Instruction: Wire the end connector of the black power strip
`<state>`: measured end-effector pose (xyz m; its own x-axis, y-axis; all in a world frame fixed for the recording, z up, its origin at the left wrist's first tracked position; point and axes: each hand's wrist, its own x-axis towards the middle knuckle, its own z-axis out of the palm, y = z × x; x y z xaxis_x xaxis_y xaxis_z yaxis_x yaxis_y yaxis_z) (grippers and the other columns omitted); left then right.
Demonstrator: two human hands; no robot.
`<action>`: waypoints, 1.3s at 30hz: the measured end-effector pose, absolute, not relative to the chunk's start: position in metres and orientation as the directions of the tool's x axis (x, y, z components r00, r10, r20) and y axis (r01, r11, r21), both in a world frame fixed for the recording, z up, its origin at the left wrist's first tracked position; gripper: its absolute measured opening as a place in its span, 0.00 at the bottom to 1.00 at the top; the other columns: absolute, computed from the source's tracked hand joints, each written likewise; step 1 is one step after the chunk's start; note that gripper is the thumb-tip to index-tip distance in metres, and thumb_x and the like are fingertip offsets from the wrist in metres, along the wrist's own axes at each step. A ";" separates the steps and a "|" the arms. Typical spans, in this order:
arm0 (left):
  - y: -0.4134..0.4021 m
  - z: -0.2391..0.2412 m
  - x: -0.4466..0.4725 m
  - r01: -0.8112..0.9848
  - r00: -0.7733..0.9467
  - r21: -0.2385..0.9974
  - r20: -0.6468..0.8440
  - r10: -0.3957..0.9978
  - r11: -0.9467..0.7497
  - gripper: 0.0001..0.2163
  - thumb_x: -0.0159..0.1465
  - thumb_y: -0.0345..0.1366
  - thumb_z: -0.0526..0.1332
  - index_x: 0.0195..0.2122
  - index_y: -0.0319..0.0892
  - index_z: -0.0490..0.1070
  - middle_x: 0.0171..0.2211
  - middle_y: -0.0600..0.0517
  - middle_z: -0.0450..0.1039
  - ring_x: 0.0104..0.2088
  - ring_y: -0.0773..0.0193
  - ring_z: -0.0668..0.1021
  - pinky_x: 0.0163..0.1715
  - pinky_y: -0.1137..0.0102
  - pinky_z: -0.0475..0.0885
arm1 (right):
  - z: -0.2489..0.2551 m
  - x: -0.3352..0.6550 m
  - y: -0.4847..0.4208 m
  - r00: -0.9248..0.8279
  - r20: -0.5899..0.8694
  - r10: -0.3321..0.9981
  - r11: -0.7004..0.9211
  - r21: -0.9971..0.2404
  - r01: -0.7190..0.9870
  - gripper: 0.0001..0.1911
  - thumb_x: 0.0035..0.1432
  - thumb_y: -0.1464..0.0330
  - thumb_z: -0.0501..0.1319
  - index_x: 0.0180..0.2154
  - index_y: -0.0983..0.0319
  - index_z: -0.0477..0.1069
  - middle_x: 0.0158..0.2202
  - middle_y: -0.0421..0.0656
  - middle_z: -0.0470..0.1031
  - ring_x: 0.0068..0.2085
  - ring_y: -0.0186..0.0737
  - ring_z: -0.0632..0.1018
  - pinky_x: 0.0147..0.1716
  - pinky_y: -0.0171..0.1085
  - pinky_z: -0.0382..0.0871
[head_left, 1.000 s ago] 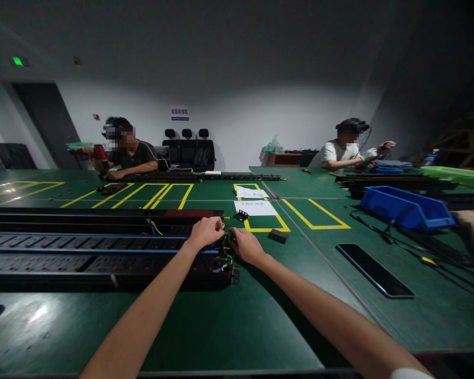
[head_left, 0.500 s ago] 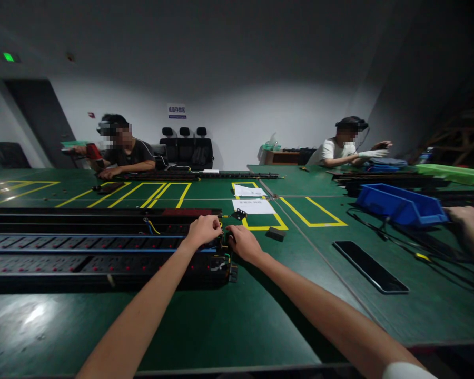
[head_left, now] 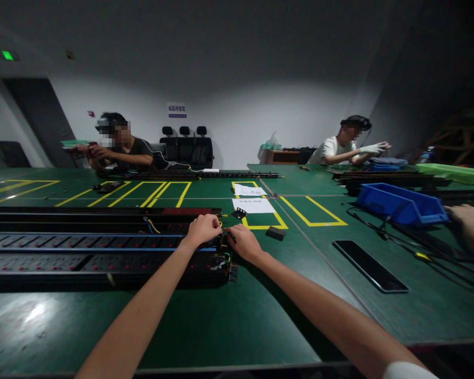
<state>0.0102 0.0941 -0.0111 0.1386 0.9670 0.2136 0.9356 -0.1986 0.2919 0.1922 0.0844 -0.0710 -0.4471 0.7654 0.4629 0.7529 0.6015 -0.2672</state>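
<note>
Several long black power strips [head_left: 122,261] with rows of sockets and small red dots lie side by side on the green table. At the right end of the middle one, my left hand [head_left: 204,230] rests with thumb and fingers pinched together. Facing it, my right hand [head_left: 244,242] has its fingers curled in at the same strip end. What the fingertips of both hands hold is too small and hidden to make out. Yellow and blue wires [head_left: 153,226] stick out of the strip behind. A black end piece [head_left: 233,272] hangs off the nearest strip's end, with a green-yellow wire beside it.
A black perforated bracket [head_left: 239,213] lies by paper sheets [head_left: 253,206], and a small dark block [head_left: 275,233] sits nearby. Rightward are a phone [head_left: 369,266], black cables [head_left: 395,239], a blue bin [head_left: 401,204] and another person's hand [head_left: 472,221]. Two co-workers sit across the table.
My hands stay at the strip end with barely any movement; my right fingertips shift very slightly left. The co-worker at left has raised a hand from the table; the other's hands have drawn together.
</note>
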 end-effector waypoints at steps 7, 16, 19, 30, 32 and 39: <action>0.092 -0.010 0.011 0.939 0.148 0.276 0.214 0.966 -0.205 0.08 0.57 0.43 0.61 0.34 0.51 0.78 0.36 0.53 0.81 0.39 0.55 0.80 0.39 0.66 0.73 | -0.076 0.193 0.089 -0.471 0.509 0.720 0.646 -0.243 0.724 0.13 0.66 0.69 0.57 0.49 0.64 0.75 0.43 0.49 0.79 0.45 0.44 0.75 0.47 0.38 0.68; 0.090 -0.006 0.013 0.941 0.144 0.274 0.215 0.966 -0.201 0.08 0.58 0.43 0.61 0.35 0.51 0.78 0.36 0.53 0.81 0.39 0.54 0.81 0.40 0.65 0.74 | -0.076 0.193 0.088 -0.476 0.522 0.708 0.662 -0.255 0.705 0.12 0.66 0.70 0.58 0.48 0.65 0.75 0.40 0.49 0.78 0.44 0.44 0.75 0.45 0.38 0.69; 0.089 -0.006 0.013 0.942 0.146 0.269 0.213 0.966 -0.202 0.08 0.58 0.43 0.61 0.35 0.51 0.78 0.36 0.53 0.81 0.39 0.53 0.81 0.40 0.64 0.74 | -0.075 0.193 0.087 -0.474 0.525 0.707 0.662 -0.256 0.704 0.12 0.66 0.70 0.58 0.49 0.65 0.75 0.40 0.49 0.78 0.44 0.44 0.75 0.45 0.38 0.69; 0.089 -0.009 0.012 0.940 0.165 0.260 0.226 0.960 -0.223 0.08 0.58 0.43 0.60 0.35 0.51 0.78 0.35 0.52 0.81 0.39 0.54 0.81 0.40 0.64 0.74 | -0.074 0.192 0.087 -0.475 0.505 0.720 0.648 -0.246 0.721 0.13 0.67 0.69 0.57 0.50 0.64 0.75 0.41 0.49 0.78 0.45 0.43 0.75 0.46 0.38 0.68; 0.089 -0.009 0.012 0.939 0.166 0.260 0.226 0.960 -0.224 0.08 0.59 0.43 0.60 0.35 0.51 0.78 0.36 0.52 0.81 0.39 0.54 0.81 0.40 0.65 0.74 | -0.073 0.192 0.086 -0.479 0.502 0.720 0.648 -0.241 0.722 0.13 0.66 0.70 0.58 0.50 0.64 0.75 0.41 0.48 0.78 0.45 0.43 0.75 0.46 0.38 0.68; 0.090 -0.012 0.012 0.939 0.177 0.255 0.223 0.959 -0.232 0.09 0.59 0.43 0.60 0.36 0.51 0.78 0.36 0.52 0.81 0.39 0.55 0.81 0.40 0.65 0.74 | -0.075 0.193 0.086 -0.481 0.504 0.717 0.646 -0.224 0.730 0.13 0.66 0.70 0.58 0.50 0.63 0.75 0.41 0.48 0.77 0.45 0.43 0.75 0.45 0.38 0.68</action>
<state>0.0121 0.0895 -0.0123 0.1768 0.9586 0.2232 0.9386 -0.2325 0.2548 0.1928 0.0865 -0.0748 -0.4810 0.7174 0.5040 0.7296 0.6463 -0.2236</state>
